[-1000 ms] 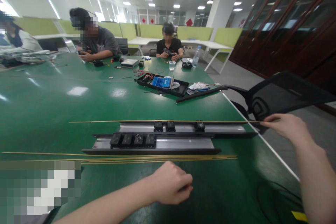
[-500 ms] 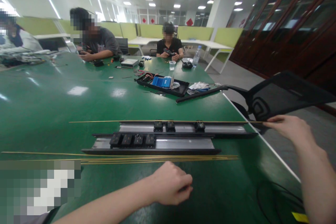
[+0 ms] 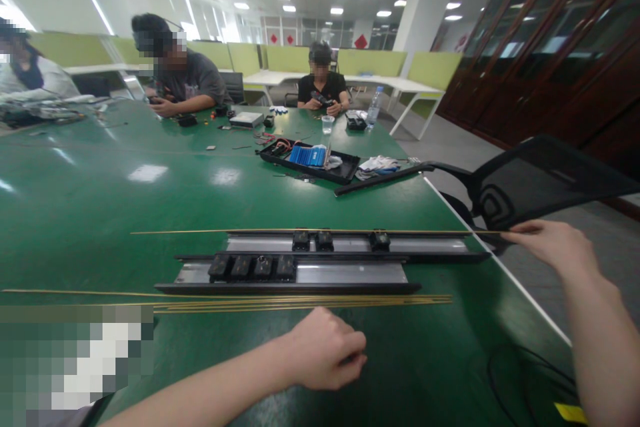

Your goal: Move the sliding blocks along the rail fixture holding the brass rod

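Observation:
At the right, my right hand (image 3: 555,247) is closed, its fingertips pinching the end of a long thin brass-coloured rod (image 3: 175,232). That rod stretches left along the back edge of the far metal rail (image 3: 345,243), which carries several black blocks (image 3: 325,241). In front of it lies a near metal rail (image 3: 350,273) with more black blocks (image 3: 263,267) grouped on its left half. My left hand (image 3: 327,350) rests on the green table, fingers curled, with nothing visible in it. Just beyond it lies a bundle of similar thin rods (image 3: 300,303).
A black tray (image 3: 345,173) with a blue item stands farther back, beside white gloves (image 3: 379,167) and a black bar (image 3: 380,180). A mesh chair (image 3: 550,177) is at the table's right edge. A black cable (image 3: 525,363) lies low right. Several people sit across the table.

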Motion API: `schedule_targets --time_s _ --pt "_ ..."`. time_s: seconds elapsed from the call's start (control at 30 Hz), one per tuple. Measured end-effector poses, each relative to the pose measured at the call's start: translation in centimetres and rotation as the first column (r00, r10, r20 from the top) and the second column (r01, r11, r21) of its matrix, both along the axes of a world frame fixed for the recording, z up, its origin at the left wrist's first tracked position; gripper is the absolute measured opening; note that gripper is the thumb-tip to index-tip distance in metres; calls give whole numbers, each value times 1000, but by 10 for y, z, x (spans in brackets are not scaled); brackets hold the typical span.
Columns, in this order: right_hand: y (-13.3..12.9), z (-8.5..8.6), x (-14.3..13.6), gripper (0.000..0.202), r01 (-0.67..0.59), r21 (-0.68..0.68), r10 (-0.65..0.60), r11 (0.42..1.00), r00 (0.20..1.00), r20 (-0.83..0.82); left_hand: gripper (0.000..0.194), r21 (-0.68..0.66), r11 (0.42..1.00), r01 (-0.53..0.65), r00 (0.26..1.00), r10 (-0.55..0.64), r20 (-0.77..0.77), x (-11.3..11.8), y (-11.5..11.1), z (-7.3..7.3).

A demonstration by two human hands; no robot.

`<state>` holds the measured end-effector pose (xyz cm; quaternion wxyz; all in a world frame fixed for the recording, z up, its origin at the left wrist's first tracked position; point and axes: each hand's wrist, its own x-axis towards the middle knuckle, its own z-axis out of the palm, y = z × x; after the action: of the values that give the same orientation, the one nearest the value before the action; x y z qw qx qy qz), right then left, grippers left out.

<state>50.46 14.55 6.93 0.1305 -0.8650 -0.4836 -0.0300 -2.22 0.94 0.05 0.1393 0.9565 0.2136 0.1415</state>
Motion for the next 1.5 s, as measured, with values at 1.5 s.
schedule_targets --time_s 1.5 --pt "-10 -11 4 88 257 -4 -257 966 966 32 20 -2 1000 -8 1000 8 7 -2 1 -1"
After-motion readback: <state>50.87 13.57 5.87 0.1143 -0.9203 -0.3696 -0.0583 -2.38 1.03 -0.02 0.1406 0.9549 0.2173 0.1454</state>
